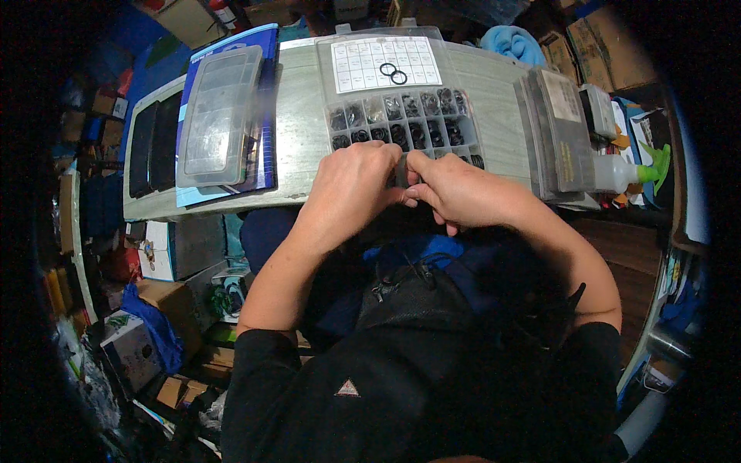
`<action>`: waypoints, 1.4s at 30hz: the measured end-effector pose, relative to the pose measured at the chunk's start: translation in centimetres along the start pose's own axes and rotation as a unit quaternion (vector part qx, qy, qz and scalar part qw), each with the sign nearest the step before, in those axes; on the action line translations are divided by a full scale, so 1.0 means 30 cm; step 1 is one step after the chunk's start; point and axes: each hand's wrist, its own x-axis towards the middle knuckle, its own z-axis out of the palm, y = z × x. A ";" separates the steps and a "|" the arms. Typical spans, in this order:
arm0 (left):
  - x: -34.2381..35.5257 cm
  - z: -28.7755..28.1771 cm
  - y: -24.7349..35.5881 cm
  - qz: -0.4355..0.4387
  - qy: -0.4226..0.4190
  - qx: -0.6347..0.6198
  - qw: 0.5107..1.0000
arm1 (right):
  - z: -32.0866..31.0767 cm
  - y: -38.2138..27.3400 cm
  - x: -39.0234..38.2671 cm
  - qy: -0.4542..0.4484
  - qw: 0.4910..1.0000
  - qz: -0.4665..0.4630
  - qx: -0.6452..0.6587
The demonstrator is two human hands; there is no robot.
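Note:
A clear plastic compartment box [423, 108] stands in front of me with its lid [328, 58] folded back. Black O-rings [398, 135] fill its small sections. On the white printed chart [357, 60] in the lid lie two larger black O-rings [397, 76], partly overlapping. My left hand [355, 177] and my right hand [467, 187] meet at the box's near edge, fingers closed and fingertips close together. Whatever is between the fingers is hidden from this view. The hands cover the nearest row of sections.
To the left, a closed clear plastic case [220, 116] rests on a blue package [266, 100], beside black flat items [154, 147]. Several upright cases [562, 127] stand at the right, near a spray bottle with a green trigger [654, 166]. A light blue coil [512, 46] sits behind the table.

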 end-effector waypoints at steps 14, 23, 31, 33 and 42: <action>0.002 -0.073 -0.048 -0.042 0.037 -0.360 0.931 | -0.083 0.021 -0.034 0.152 0.986 -0.069 0.030; 0.195 -0.010 -0.017 -0.099 0.009 -0.973 0.208 | -0.224 0.159 0.288 0.440 0.880 -0.109 -0.143; 0.197 0.060 -0.011 -0.159 0.100 -0.945 0.268 | -0.201 0.126 0.167 0.516 0.834 -0.194 0.008; 0.174 0.082 -0.016 -0.171 0.115 -0.933 0.295 | -0.182 0.109 0.100 0.498 0.829 -0.243 0.071; 0.152 0.068 0.001 -0.098 0.060 -0.919 0.377 | -0.082 0.070 0.100 0.354 0.856 -0.374 -0.041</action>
